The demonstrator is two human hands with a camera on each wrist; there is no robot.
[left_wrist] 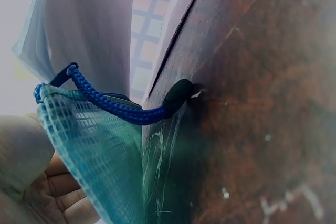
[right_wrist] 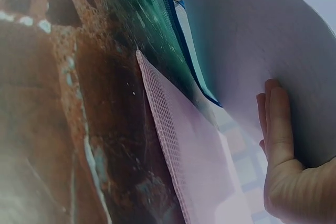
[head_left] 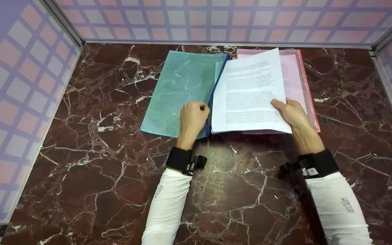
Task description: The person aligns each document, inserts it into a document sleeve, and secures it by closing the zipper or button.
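A green mesh zip pouch (head_left: pixel 179 81) with a blue zip edge lies on the table, its right side raised and open. My left hand (head_left: pixel 194 117) grips that side near the front corner, fingers curled; the left wrist view has the mesh (left_wrist: pixel 89 140) lifted over the hand and a blue zip cord (left_wrist: pixel 110 106) dangling. With thumb on top and fingers beneath, my right hand (head_left: pixel 293 114) pinches the right edge of a stack of printed paper sheets (head_left: pixel 247 95). The stack's left edge lies along the pouch's opening, and the sheets (right_wrist: pixel 231 35) bow upward in the right wrist view.
Under the papers lies a pink mesh zip pouch (head_left: pixel 294 75) with a red zip edge, partly covered. The dark marbled table (head_left: pixel 114 190) is bounded by checkered panels (head_left: pixel 196 23) at the back and both sides.
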